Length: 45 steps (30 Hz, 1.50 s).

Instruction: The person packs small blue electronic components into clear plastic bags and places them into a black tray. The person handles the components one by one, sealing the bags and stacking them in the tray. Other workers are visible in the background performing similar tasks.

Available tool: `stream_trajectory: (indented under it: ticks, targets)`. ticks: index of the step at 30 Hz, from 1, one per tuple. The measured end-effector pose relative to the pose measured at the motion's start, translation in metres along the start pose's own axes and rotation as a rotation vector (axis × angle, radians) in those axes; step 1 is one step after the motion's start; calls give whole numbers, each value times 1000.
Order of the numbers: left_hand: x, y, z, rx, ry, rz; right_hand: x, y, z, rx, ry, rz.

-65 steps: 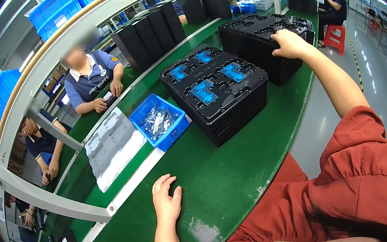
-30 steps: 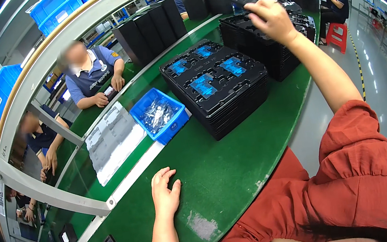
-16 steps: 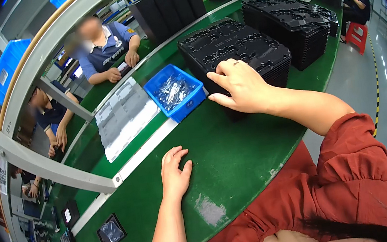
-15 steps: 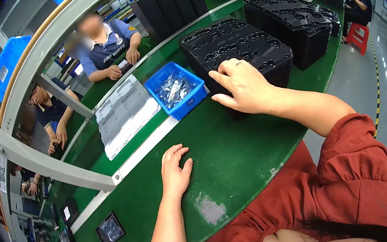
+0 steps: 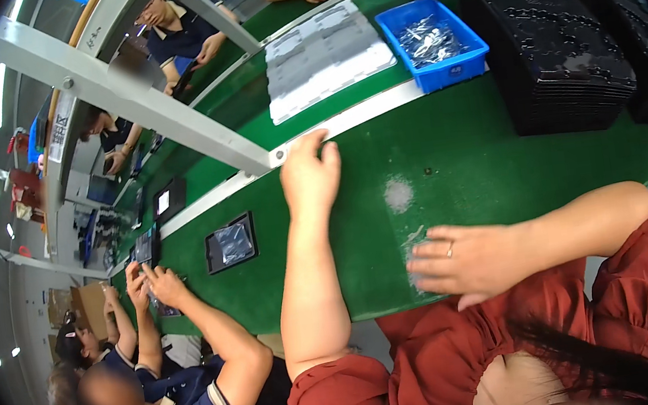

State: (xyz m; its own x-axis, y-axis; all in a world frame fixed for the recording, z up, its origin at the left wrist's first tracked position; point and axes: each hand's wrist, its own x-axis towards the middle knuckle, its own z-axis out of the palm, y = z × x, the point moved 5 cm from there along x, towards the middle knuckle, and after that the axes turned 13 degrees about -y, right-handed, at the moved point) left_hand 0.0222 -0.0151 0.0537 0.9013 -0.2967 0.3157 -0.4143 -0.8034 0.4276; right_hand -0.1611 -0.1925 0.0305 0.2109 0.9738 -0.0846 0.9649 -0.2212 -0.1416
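Observation:
My left hand (image 5: 311,173) reaches forward over the green table (image 5: 413,135), beside the foot of a grey metal post (image 5: 210,127). Its thumb stands apart from the loosely bent fingers, and nothing shows in it. Low over the table's near edge, my right hand (image 5: 473,261) is stretched flat, with a ring on one finger. It is empty, next to a pale worn patch (image 5: 414,248). Beyond my hands sits a blue bin (image 5: 450,74) of small silvery parts (image 5: 431,39). Stacked black trays (image 5: 555,44) stand at the right.
A grey-and-white tray sheet (image 5: 322,57) lies behind a pale metal strip (image 5: 377,111). Left of my left hand is a small black tray (image 5: 229,242) with a plastic-wrapped item. A co-worker's hands (image 5: 158,284) handle something at the left; other people sit across the table.
My right hand has left the black tray stack and come back to the table's near edge. My left hand now lies near the post's foot. The view has swung left.

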Motion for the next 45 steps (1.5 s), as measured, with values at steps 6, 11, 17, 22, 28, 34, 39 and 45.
stream_trajectory:
  ticks: [6, 11, 17, 22, 28, 34, 39, 45]
  targets:
    - [-22, -107, -59, 110, 127, -468, 5, 0, 18, 106, 30, -74]
    - [-74, -137, -109, 518, 74, -861, -1, 4, 18, 148, 26, -96]
    - [-112, -218, -112, 94, 210, -803, -2, 3, 20, 160, 41, -120]
    - [-84, -83, -115, -245, 479, -195, -4, 19, 18, 522, 210, -81]
    - [-59, 104, -43, -41, -69, 517, -19, 89, 20, 2254, 722, 112]
    - [-47, 146, 1, -242, -542, 699, -34, 118, 13, 1997, 950, 307]
    - [-9, 97, 18, -535, -213, -18, -43, 125, 12, 1768, 1099, 330]
    - [-23, 67, 56, -789, -447, -10, -22, 110, 21, 1812, 876, 251]
